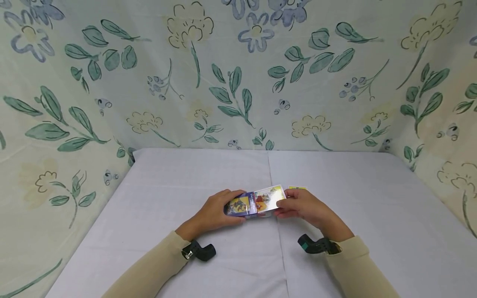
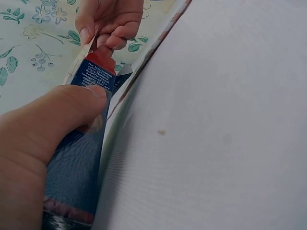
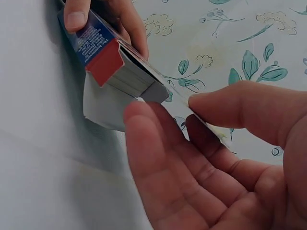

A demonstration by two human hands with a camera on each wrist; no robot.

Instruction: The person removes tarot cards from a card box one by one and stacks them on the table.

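Observation:
A small blue card box (image 1: pixel 238 206) is held above the white table, with my left hand (image 1: pixel 213 212) gripping it by its sides. In the right wrist view its end is open, with a red tab (image 3: pixel 106 66) and a pale flap (image 3: pixel 100 106) hanging down, and a stack of cards (image 3: pixel 132 79) shows inside. A picture card (image 1: pixel 269 197) with a white and yellow face juts out from the box's top side. My right hand (image 1: pixel 307 209) pinches this card's outer end between thumb and fingers. The left thumb (image 2: pixel 81 105) lies along the box's narrow side.
Behind the right hand, a yellow-edged item (image 1: pixel 297 187), possibly a card, lies on the white-covered table (image 1: pixel 179 174), mostly hidden. A curtain with flowers and leaves (image 1: pixel 231 95) hangs behind and at the sides. Each wrist carries a black camera mount (image 1: pixel 204 251).

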